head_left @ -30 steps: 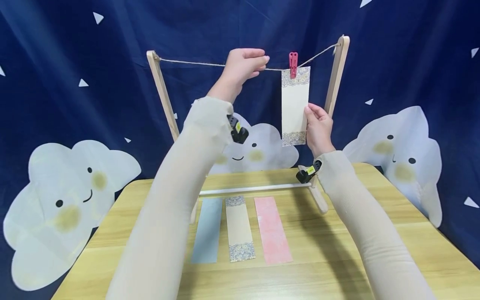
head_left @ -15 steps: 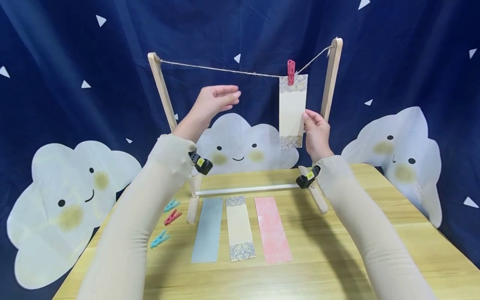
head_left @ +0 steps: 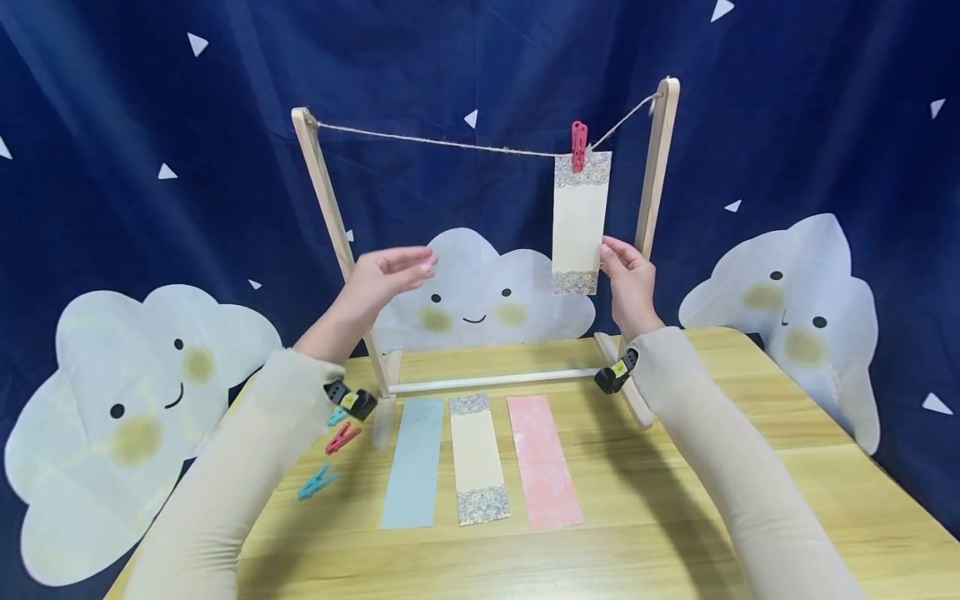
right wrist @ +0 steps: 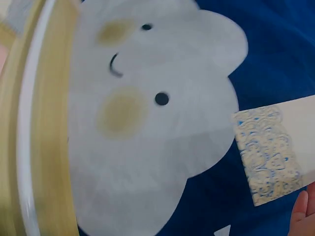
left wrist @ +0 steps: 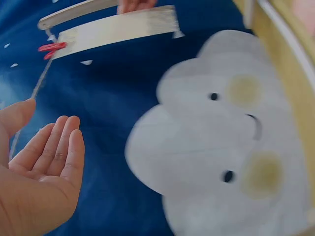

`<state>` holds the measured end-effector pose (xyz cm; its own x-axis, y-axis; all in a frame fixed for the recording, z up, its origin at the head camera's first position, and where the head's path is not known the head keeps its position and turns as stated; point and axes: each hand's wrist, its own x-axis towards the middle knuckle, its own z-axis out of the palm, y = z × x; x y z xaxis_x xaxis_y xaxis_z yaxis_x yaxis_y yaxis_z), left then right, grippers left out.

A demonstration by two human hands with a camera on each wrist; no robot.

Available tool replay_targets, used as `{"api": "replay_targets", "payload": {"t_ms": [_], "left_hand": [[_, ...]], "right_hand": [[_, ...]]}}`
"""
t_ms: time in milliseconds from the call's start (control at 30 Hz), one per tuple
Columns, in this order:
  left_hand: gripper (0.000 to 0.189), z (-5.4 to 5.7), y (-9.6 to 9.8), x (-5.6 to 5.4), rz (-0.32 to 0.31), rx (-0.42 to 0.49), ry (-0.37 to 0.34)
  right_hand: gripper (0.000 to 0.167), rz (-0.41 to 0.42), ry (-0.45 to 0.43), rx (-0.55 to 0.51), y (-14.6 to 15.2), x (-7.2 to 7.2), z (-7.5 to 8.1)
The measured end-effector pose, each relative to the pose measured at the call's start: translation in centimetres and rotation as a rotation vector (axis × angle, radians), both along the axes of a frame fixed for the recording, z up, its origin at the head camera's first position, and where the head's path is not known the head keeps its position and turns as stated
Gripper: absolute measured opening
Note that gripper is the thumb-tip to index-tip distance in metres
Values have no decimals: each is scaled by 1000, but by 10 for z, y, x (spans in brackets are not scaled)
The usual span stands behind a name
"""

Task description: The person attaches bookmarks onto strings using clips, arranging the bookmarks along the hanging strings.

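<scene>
Tabletop (head_left: 420,562) carries a wooden rack (head_left: 657,167), from whose string (head_left: 435,141) a patterned card (head_left: 579,229) hangs, its right edge pinched by the right hand (head_left: 632,283), the left hand (head_left: 384,279) loosely extended in midair, a red clip (head_left: 578,147) at its top.

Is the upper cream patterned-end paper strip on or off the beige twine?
On: a red plastic clothespin clips the strip to the twine.

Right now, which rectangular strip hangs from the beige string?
The cream strip with patterned ends, clipped by the red plastic clothespin; the pale blue strip, pink strip and matching cream strip lie flat on the wooden table.
</scene>
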<state>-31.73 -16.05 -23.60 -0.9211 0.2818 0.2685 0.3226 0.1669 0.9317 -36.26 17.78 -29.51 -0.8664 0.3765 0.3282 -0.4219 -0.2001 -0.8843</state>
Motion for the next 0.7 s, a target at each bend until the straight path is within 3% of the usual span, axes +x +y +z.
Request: {"api": "replay_targets", "payload": {"t_ms": [200,300,533,700], "left_hand": [[45,-32,-23,13,33,-81,-39],[46,-45,-35,18,67,-85,-47],[46,-72,-64,30,137,-103,-28],[45,-93,-84,35,168,-42,-17]], "right_hand": [[37,-42,-33,248,1,7,-11],[41,-29,-24,323,1,11,-20],[45,-9,-19,313,4,20,-40],[45,-4,-36,298,7,30,-54]]}}
